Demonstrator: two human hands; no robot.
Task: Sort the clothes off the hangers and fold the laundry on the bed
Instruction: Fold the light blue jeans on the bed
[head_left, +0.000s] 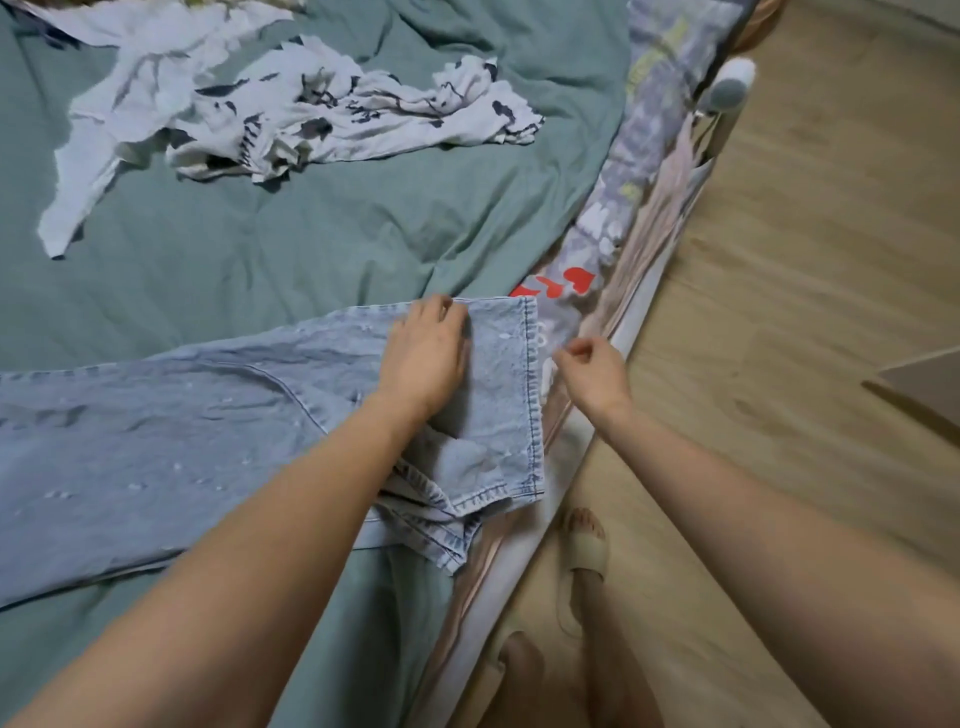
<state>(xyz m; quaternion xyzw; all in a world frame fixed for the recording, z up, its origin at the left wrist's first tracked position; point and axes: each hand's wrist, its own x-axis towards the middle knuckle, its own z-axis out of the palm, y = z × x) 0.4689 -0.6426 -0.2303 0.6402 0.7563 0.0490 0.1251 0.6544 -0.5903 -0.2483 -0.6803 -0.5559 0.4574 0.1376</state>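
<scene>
While we count what lies on the green bedspread (291, 234), we find one pair of light-blue jeans (156, 441) and one heap of pale laundry (249, 109). How many garments make up that heap we cannot tell. We can pick out a plain whitish piece and a white one with dark blotchy print, crumpled together, well apart from the jeans toward the far side of the bed.

The jeans lie flat near the bed's edge, stretched across from the left. Their denim is washed pale, creased, dotted with small light specks, and stitched with darker seams. The hemmed end sits at the right, and a second layer of hem bunches beneath it at the near corner.

We see two bare hands. The left hand (428, 353) lies palm down on the denim close to the hem, its fingers curled over the far edge of the cloth. The right hand (592, 371) hangs just beside the hem over the bed's edge, loosely curled with fingertips pinched; whether it holds anything we cannot tell.

One sandalled foot (584, 540) stands on the wooden floor (805, 260).
</scene>
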